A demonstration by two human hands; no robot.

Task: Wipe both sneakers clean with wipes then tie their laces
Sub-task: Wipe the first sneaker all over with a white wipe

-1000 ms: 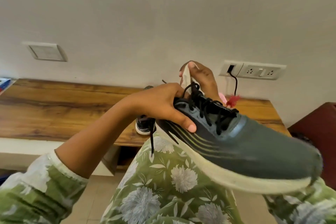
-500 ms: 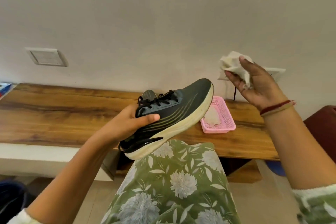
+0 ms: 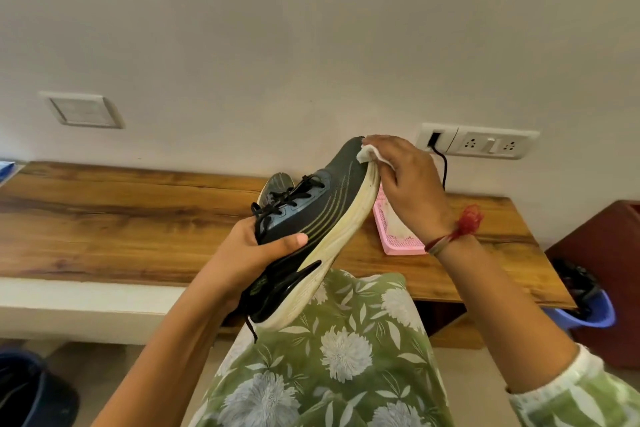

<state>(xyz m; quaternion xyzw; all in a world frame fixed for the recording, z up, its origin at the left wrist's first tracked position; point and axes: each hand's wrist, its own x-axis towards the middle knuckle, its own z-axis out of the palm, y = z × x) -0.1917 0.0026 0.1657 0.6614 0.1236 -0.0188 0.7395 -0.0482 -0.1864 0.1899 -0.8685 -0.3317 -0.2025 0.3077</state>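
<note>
Since half a second ago, the right hand (image 3: 408, 191) has come down from beside the wall socket (image 3: 485, 146) onto the toe of the raised sneaker (image 3: 322, 218), which is tipped more steeply than before. Its grip is clamped on a crumpled white wipe (image 3: 371, 153), fingers curled over it and pressing it against the tip of the toe and the top edge of the pale sole. A red thread (image 3: 464, 224) is tied at that wrist.

The left hand (image 3: 256, 253) holds the same sneaker near the heel, its grip closed around the shoe: thumb across the dark side panel, fingers hidden behind the collar. The sneaker is in the air above the person's lap, heel at six o'clock, toe pointing to about one o'clock, sole facing right. One end of its black laces (image 3: 287, 196) dangles below the heel.

At eleven o'clock from the left hand, the second sneaker (image 3: 277, 182) sits on the wooden table (image 3: 104, 218), mostly hidden. At three o'clock from the held shoe, a pink tray (image 3: 398, 246) lies on the table with something white in it, partly covered by the right wrist.

A black cable (image 3: 444, 170) is plugged into the wall socket at one o'clock. At ten o'clock is a blank wall plate (image 3: 83, 111). A green floral garment (image 3: 346, 357) fills the bottom.
</note>
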